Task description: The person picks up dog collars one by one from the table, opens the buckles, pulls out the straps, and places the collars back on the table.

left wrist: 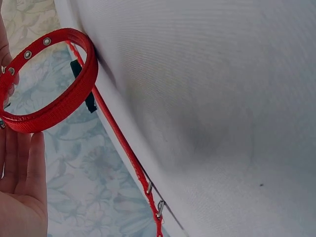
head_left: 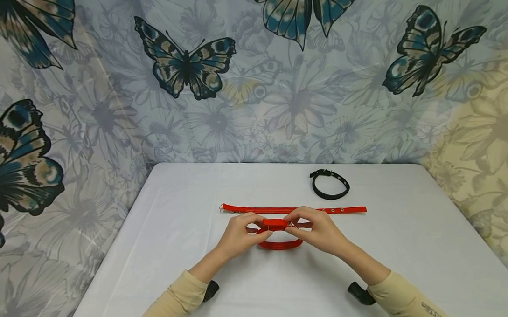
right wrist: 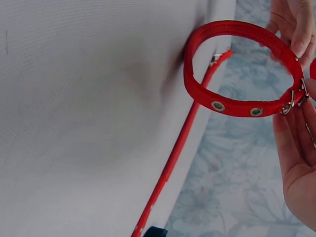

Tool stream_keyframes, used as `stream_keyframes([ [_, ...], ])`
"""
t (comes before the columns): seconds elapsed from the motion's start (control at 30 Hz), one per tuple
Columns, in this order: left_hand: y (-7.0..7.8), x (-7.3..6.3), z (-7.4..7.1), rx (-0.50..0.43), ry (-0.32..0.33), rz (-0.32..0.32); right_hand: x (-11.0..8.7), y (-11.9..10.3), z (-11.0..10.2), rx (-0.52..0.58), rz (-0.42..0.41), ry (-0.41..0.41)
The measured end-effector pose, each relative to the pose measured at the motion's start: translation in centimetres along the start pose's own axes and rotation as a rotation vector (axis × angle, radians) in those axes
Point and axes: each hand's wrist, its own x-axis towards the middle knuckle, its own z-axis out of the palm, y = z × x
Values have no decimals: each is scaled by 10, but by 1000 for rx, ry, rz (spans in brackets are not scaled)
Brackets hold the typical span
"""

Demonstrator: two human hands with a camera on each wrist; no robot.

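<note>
white tabletop (head_left: pixel 172 226), looped red eyeleted collar (head_left: pixel 280 245) pinched by left hand (head_left: pixel 238 233) and right hand (head_left: pixel 322 230)

The table (head_left: pixel 279 288) in front of me is white, a red strap (head_left: pixel 277 210) lying across it, a looped black collar (head_left: pixel 331 197) just beyond

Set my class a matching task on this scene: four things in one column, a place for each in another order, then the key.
Things
1. Black collar
2. Straight red collar
3. Looped red collar
4. Butterfly-print backdrop

Places
A. Held by the left hand and right hand
B. Rising behind the table
C. Lying just beyond the hands
D. Nearest the table's far edge

Pairs: 1-D, 2-C, 3-A, 4-B
</note>
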Motion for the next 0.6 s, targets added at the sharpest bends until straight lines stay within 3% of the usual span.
stream_keyframes([
  [0.23,0,0,0,3,15,-30,0,0,3,15,-31,17],
  [0.6,1,5,5,-40,39,-4,-1,0,8,2,-33,51],
])
